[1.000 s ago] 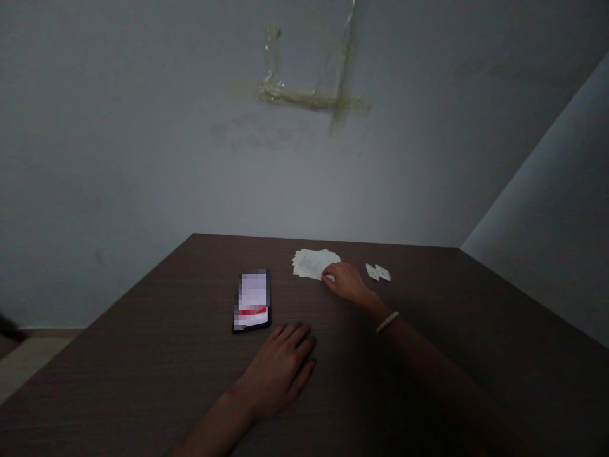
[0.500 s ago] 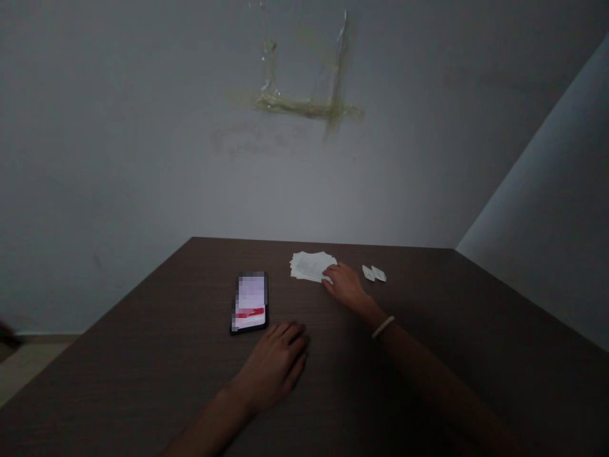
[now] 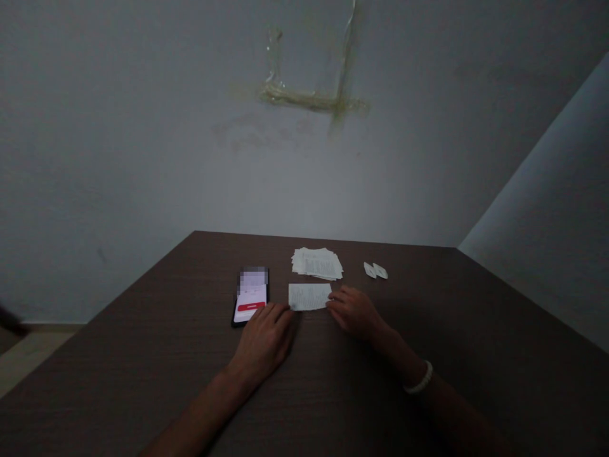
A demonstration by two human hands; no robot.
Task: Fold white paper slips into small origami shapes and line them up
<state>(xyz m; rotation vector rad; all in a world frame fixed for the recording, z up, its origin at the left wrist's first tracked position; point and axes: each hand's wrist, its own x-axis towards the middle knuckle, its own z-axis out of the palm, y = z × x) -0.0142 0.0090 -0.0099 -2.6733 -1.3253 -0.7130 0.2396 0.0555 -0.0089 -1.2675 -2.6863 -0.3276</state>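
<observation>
- The single sheet [image 3: 309,296], thin white paper with lines of print, lies flat near the middle of the worktop [image 3: 143,355]; its near edge looks slightly ragged.
- The right hand [image 3: 352,311] has bent fingers at the sheet's right edge; whether they pinch it, I cannot tell.
- The left hand [image 3: 266,333] is palm down, fingertips at the sheet's near left corner; its grip cannot be made out.
- A paper pile [image 3: 316,261], loosely fanned with uneven edges, lies beyond the sheet, towards the far edge; a narrow brown strip separates the two.
- Two small white pieces [image 3: 375,271], angular, lie right of the pile, well in from the far right corner.
- The phone [image 3: 252,295], a dark-rimmed smooth rectangle, lies left of the sheet, beside the left hand; wood-grained surface stretches from it to the left edge.
</observation>
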